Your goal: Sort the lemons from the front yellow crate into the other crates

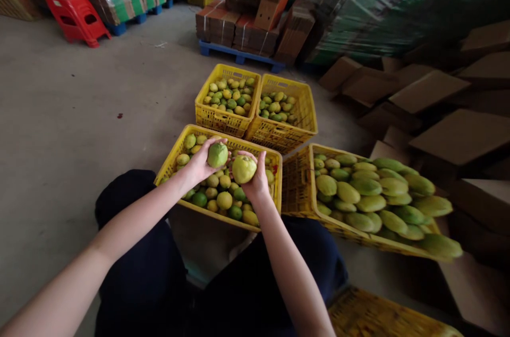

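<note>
My left hand is closed round a green fruit, held above the near yellow crate. My right hand grips a paler yellow-green fruit right beside it. Both hands hover over that crate, which holds several green and yellow round fruits. My dark trousers show on either side of the crate's near edge.
Two more yellow crates of small fruit stand behind. A crate of large green mangoes lies to the right. Flat cardboard boxes pile up at right, brown cartons on a blue pallet behind, a red stool far left.
</note>
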`<state>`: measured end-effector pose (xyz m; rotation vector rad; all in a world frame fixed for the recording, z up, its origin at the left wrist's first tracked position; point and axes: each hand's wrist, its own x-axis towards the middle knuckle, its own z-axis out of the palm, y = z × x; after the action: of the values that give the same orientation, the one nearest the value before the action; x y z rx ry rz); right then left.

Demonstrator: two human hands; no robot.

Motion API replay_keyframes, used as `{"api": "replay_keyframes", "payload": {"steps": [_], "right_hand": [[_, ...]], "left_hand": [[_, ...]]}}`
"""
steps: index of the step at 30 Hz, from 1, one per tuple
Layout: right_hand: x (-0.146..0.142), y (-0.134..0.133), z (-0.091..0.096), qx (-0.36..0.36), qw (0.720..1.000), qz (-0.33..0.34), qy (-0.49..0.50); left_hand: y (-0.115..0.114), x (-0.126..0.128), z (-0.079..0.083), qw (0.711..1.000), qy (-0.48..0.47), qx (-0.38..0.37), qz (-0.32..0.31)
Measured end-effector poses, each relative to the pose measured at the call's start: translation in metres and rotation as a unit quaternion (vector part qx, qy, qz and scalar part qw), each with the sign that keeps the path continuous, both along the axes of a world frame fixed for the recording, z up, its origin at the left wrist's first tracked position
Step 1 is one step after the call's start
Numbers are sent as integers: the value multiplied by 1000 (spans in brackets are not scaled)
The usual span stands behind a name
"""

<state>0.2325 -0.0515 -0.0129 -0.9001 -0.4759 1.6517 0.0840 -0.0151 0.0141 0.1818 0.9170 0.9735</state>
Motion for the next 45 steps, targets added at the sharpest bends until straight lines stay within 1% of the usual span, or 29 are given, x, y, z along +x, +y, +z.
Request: {"api": "replay_keyframes", "payload": {"steps": [2,4,6,9,13,15,18,21,23,24,26,29,30,31,32,33,34,35,36,38,40,41,42,43,44,45], "right_hand": [[0,1,0,-28,999,18,33],[0,2,0,-45,997,19,58],[2,2,1,-55,995,-3,83],[5,2,5,-61,988,-40,133],[6,-2,11,-64,983,-50,167],[7,-3,13,-64,979,-68,180],[12,-2,15,-64,972,-99,204],[22,1,19,-61,961,-133,234],[30,4,23,-61,953,-159,251],[34,4,25,-61,949,-171,258],[42,5,28,-55,943,-190,267],[51,3,27,-39,943,-205,259],[53,2,25,-34,945,-205,251],[55,1,23,-30,948,-202,243],[56,0,21,-28,951,-196,236],[57,0,19,-25,954,-190,232],[57,-1,18,-24,955,-185,232],[58,-1,17,-23,954,-183,235],[58,0,16,-23,953,-182,240],[57,2,15,-22,951,-180,249],[56,4,14,-19,954,-169,246],[56,5,13,-16,957,-163,241],[55,7,11,-15,959,-157,235],[53,7,10,-15,961,-153,229],[52,8,8,-16,963,-150,223],[50,8,7,-16,965,-148,216]], "left_hand": [[4,0,-5,1000,8,-29,6],[6,0,-6,999,5,-30,9],[6,-2,-4,1000,-20,-13,-4],[2,-3,2,996,-83,6,-25],[-3,-1,3,990,-142,-8,13],[-3,1,2,987,-155,-15,23],[0,-1,1,988,-154,-5,28],[6,-3,-4,994,-106,25,23],[7,-2,-11,999,-36,31,-16],[5,0,-16,998,7,21,-52],[-5,4,-31,988,84,-16,-131],[-35,7,-60,961,137,-73,-230],[-44,6,-70,941,159,-92,-285],[-50,4,-78,925,168,-88,-329],[-52,2,-84,913,183,-78,-356],[-49,-1,-86,905,196,-62,-372],[-39,-3,-83,908,204,-41,-363],[-24,-6,-75,915,213,-21,-342],[-4,-7,-62,925,221,2,-307],[47,-9,-27,949,246,66,-188],[96,-9,7,952,262,113,-108],[114,-9,20,950,276,124,-80],[126,-10,28,941,302,132,-70],[131,-11,30,927,340,137,-78],[130,-13,28,917,362,134,-98],[122,-16,21,908,378,127,-129]]}}
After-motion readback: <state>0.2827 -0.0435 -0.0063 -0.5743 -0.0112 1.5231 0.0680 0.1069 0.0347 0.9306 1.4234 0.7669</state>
